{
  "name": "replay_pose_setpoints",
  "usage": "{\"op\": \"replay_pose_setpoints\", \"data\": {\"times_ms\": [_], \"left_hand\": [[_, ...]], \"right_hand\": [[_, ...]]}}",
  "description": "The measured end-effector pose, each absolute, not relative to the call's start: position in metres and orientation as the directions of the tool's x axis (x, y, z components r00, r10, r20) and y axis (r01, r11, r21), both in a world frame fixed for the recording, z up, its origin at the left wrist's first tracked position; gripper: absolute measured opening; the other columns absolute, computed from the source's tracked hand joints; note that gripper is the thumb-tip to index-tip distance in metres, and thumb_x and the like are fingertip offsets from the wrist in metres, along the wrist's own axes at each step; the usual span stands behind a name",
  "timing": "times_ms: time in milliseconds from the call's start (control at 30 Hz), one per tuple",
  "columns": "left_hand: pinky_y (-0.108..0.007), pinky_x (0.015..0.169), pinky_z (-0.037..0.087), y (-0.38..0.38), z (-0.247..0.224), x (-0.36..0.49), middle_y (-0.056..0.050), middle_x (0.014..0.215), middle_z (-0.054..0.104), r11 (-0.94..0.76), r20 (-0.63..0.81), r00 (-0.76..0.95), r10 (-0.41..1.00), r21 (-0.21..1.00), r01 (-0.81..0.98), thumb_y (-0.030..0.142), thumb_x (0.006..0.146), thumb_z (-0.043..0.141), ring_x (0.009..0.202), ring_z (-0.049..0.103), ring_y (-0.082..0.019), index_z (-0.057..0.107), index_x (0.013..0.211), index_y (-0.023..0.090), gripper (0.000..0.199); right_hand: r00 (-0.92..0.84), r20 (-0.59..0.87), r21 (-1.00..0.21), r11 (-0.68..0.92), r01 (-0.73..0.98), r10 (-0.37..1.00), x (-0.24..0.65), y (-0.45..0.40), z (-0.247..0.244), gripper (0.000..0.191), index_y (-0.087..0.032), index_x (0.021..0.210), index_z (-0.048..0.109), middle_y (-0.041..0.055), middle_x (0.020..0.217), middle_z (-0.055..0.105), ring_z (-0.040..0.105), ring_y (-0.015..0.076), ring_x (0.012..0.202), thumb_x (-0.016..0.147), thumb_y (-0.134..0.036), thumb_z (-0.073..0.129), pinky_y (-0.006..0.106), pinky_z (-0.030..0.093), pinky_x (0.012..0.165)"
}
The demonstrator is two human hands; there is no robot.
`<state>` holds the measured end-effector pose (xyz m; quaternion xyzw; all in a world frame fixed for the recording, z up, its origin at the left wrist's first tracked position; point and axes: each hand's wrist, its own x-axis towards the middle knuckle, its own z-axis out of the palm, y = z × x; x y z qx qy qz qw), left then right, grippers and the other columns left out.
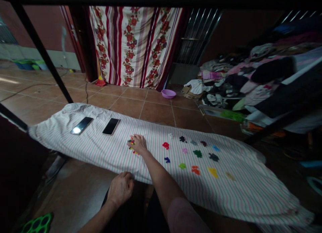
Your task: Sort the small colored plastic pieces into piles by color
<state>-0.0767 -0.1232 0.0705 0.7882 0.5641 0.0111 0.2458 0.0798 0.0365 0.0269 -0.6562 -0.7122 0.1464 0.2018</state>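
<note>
Right hand (138,144): reached out over the cloth, palm down, fingers bent onto the mixed-colour pieces (131,146). Pieces stick out past the fingertips and below the hand. Grip: fingers look bunched, can't tell if anything is pinched. Right arm (163,176) runs up and leftward from the lower right, crossing the near edge of the cloth

Left hand (122,186): back up, fingers curled in loosely, at the near edge of the cloth, well short of the pieces. Can't tell if it's holding anything

Mixed-colour pieces: on the striped cloth (88,149), left of the single-colour piles. Those sit in loose rows, apart from each other: red pile (165,145) nearest the hand in its row, navy pile (167,160) below it, then lime pile (182,166), orange pile (195,170), yellow pile (213,172) along the near side. Two phones (111,126) lie flat to the left of the hand

Containers: pink basin (168,94) on the floor beyond the cloth, tubs (25,64) at far left by the wall; contents too small/dark to read in either
</note>
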Motion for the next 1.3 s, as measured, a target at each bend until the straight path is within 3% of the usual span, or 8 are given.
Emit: {"op": "replay_pose_setpoints", "data": {"times_ms": [133,333,500,667,800,933,1100,1300], "left_hand": [[-0.029,0.097,0.044,-0.124,0.069,-0.078,-0.005,0.112,0.071,-0.254,-0.237,0.369,0.899,0.403,0.879,0.023,0.089,0.042,0.109,0.064,-0.019,0.068,0.101,0.023,0.029],[-0.031,0.094,0.045,-0.125,0.070,-0.077,-0.006,0.105,0.072,-0.262,-0.225,0.366,0.903,0.386,0.885,0.023,0.089,0.040,0.105,0.066,-0.020,0.067,0.096,0.020,0.028],[-0.031,0.094,0.045,-0.125,0.071,-0.077,-0.007,0.105,0.073,-0.252,-0.229,0.352,0.907,0.374,0.893,0.024,0.091,0.039,0.105,0.066,-0.020,0.068,0.098,0.020,0.029],[-0.030,0.092,0.045,-0.124,0.072,-0.080,-0.007,0.101,0.073,-0.239,-0.240,0.332,0.912,0.348,0.907,0.024,0.091,0.040,0.102,0.067,-0.020,0.068,0.093,0.020,0.028],[-0.030,0.094,0.045,-0.124,0.072,-0.081,-0.008,0.105,0.073,-0.241,-0.241,0.338,0.910,0.356,0.903,0.023,0.090,0.040,0.105,0.066,-0.020,0.068,0.097,0.019,0.029],[-0.029,0.094,0.045,-0.125,0.074,-0.080,-0.007,0.104,0.073,-0.250,-0.238,0.345,0.908,0.354,0.901,0.023,0.090,0.041,0.105,0.066,-0.020,0.069,0.097,0.020,0.029],[-0.029,0.094,0.046,-0.127,0.077,-0.081,-0.007,0.106,0.074,-0.249,-0.233,0.338,0.912,0.341,0.907,0.025,0.091,0.041,0.106,0.067,-0.020,0.069,0.098,0.020,0.030],[-0.031,0.093,0.047,-0.127,0.074,-0.081,-0.008,0.106,0.074,-0.268,-0.221,0.352,0.910,0.335,0.903,0.025,0.091,0.041,0.105,0.067,-0.022,0.070,0.099,0.020,0.031]], "right_hand": [[-0.074,0.090,-0.434,0.106,0.895,0.993,0.069,0.029,0.032,0.047,-0.035,0.124,0.065,0.0020,0.147,0.051,0.040,0.0291,0.132,0.087,-0.062,0.060,0.046,0.030,0.109],[-0.123,0.175,-0.350,0.179,0.920,0.977,0.056,0.024,0.038,0.039,-0.032,0.126,0.064,0.0047,0.142,0.055,0.041,0.0297,0.129,0.090,-0.049,0.060,0.049,0.024,0.111],[-0.186,0.154,-0.342,0.229,0.911,0.970,0.053,0.031,0.047,0.026,-0.028,0.110,0.070,0.0062,0.126,0.064,0.047,0.0266,0.122,0.090,-0.043,0.062,0.044,0.029,0.108],[-0.179,0.178,-0.332,0.231,0.915,0.968,0.062,0.031,0.038,0.022,-0.023,0.104,0.071,0.0075,0.117,0.066,0.050,0.0242,0.117,0.096,-0.030,0.052,0.040,0.035,0.103],[-0.129,0.249,-0.402,0.224,0.888,0.960,0.083,0.026,0.021,0.021,-0.023,0.097,0.072,0.0066,0.111,0.069,0.054,0.0218,0.113,0.095,-0.025,0.051,0.037,0.040,0.100],[-0.127,0.403,-0.515,0.339,0.787,0.906,0.106,0.025,0.011,0.026,-0.021,0.091,0.074,0.0053,0.099,0.074,0.062,0.0185,0.104,0.094,-0.018,0.049,0.035,0.044,0.100],[-0.081,0.477,-0.497,0.345,0.796,0.875,0.118,0.008,0.007,0.034,-0.023,0.102,0.076,0.0065,0.116,0.073,0.058,0.0214,0.120,0.094,-0.019,0.043,0.041,0.042,0.107],[-0.193,0.336,-0.275,0.292,0.916,0.922,0.096,-0.023,0.009,0.039,-0.030,0.133,0.062,0.0029,0.151,0.051,0.030,0.0274,0.147,0.097,-0.043,0.053,0.051,0.024,0.118]]}}
